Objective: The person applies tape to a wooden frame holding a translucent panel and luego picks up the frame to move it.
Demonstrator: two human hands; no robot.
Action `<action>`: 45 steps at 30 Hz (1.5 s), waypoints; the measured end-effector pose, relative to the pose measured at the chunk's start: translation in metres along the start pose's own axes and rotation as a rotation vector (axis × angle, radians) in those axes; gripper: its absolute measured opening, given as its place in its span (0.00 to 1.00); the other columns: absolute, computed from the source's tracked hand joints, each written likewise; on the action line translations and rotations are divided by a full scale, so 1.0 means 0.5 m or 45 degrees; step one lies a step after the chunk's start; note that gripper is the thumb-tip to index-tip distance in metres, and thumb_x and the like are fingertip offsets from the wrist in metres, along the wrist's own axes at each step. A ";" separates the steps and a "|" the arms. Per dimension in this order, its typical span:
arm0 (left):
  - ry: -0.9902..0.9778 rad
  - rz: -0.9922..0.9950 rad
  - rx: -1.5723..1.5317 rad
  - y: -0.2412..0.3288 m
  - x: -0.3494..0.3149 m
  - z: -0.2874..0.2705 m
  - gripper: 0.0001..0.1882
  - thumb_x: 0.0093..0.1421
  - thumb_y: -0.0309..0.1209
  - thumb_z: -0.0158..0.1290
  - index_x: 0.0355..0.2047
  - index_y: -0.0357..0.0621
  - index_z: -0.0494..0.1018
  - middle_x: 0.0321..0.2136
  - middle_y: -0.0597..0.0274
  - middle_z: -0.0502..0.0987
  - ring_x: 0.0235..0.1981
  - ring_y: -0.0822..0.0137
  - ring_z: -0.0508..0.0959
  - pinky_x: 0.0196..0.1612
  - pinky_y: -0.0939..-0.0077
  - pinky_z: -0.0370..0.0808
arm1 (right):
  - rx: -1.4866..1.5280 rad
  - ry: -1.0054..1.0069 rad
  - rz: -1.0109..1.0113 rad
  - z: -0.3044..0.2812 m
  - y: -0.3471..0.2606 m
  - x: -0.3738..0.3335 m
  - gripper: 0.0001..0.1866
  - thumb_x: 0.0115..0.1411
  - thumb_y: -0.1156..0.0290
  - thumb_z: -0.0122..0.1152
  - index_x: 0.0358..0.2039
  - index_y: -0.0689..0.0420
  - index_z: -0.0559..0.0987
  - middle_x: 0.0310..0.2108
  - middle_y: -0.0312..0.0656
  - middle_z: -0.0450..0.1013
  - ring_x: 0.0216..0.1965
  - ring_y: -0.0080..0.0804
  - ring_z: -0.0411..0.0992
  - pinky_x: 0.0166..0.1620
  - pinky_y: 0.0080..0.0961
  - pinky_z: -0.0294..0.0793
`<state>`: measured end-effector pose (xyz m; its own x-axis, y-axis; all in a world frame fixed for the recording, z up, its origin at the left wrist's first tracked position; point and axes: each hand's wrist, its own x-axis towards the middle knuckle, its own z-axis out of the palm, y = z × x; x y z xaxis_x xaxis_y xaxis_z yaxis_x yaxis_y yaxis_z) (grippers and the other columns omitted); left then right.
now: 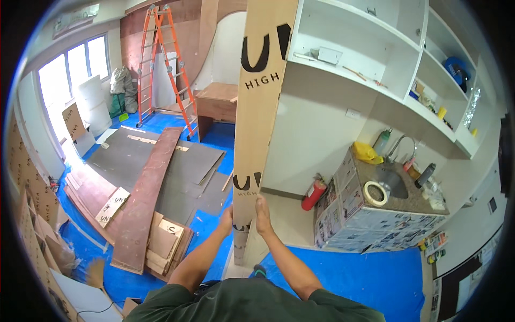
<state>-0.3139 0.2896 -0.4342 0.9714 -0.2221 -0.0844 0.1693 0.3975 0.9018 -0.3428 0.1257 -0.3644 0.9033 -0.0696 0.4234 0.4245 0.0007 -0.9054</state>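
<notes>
A tall, narrow brown board (258, 121) with large black print stands upright in front of me, running past the upper edge of the head view. Its lower end comes down close to the floor near my foot. My left hand (227, 220) grips the board's left edge, with its fingers partly hidden behind it. On the opposite edge, at about the same height, my right hand (263, 216) is pressed round the board with the thumb pointing up. Both arms reach forward from my dark green shirt.
White open shelves (348, 51) hang close to the board's right. Below stand a red fire extinguisher (314, 194) and a paper-covered sink counter (370, 231). At left, a long reddish plank (147, 204) and stacked boards lie on blue sheeting (348, 273). An orange ladder (145, 80) stands behind.
</notes>
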 end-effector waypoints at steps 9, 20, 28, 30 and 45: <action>-0.321 0.259 -0.069 0.125 -0.059 0.074 0.38 0.80 0.61 0.31 0.68 0.42 0.71 0.62 0.56 0.78 0.63 0.62 0.77 0.66 0.62 0.74 | -0.002 -0.020 -0.348 0.004 -0.170 0.067 0.48 0.58 0.38 0.75 0.65 0.61 0.68 0.56 0.44 0.69 0.58 0.38 0.68 0.59 0.38 0.72; -0.402 0.298 -0.015 0.154 -0.058 0.057 0.47 0.75 0.68 0.35 0.77 0.42 0.56 0.73 0.56 0.65 0.74 0.58 0.63 0.77 0.59 0.58 | -0.299 -0.009 -0.407 -0.004 -0.210 0.093 0.47 0.47 0.46 0.86 0.60 0.60 0.75 0.48 0.44 0.69 0.49 0.37 0.70 0.52 0.33 0.72; -0.382 0.253 -0.046 0.152 -0.086 0.068 0.48 0.74 0.69 0.35 0.78 0.42 0.54 0.75 0.55 0.62 0.76 0.57 0.60 0.78 0.59 0.55 | -0.241 0.022 -0.365 -0.002 -0.188 0.066 0.49 0.48 0.45 0.85 0.62 0.61 0.73 0.48 0.45 0.68 0.50 0.38 0.69 0.53 0.34 0.71; -0.406 0.345 0.001 0.139 -0.084 0.065 0.47 0.75 0.68 0.36 0.77 0.41 0.56 0.74 0.55 0.63 0.74 0.59 0.64 0.76 0.59 0.58 | -0.230 0.035 -0.329 -0.008 -0.170 0.057 0.49 0.48 0.44 0.85 0.62 0.61 0.73 0.48 0.45 0.67 0.50 0.39 0.69 0.54 0.34 0.71; 0.459 -0.757 0.490 -0.225 -0.343 -0.267 0.49 0.68 0.73 0.48 0.74 0.48 0.63 0.66 0.51 0.73 0.64 0.46 0.73 0.62 0.48 0.69 | -0.215 0.117 -0.384 0.008 -0.154 0.037 0.46 0.51 0.56 0.85 0.64 0.63 0.71 0.54 0.51 0.69 0.54 0.49 0.72 0.61 0.42 0.72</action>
<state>-0.4775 0.4017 -0.5779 0.7414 0.0276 -0.6705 0.6710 -0.0470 0.7400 -0.3586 0.1281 -0.2867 0.7262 -0.1309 0.6749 0.6480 -0.1977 -0.7356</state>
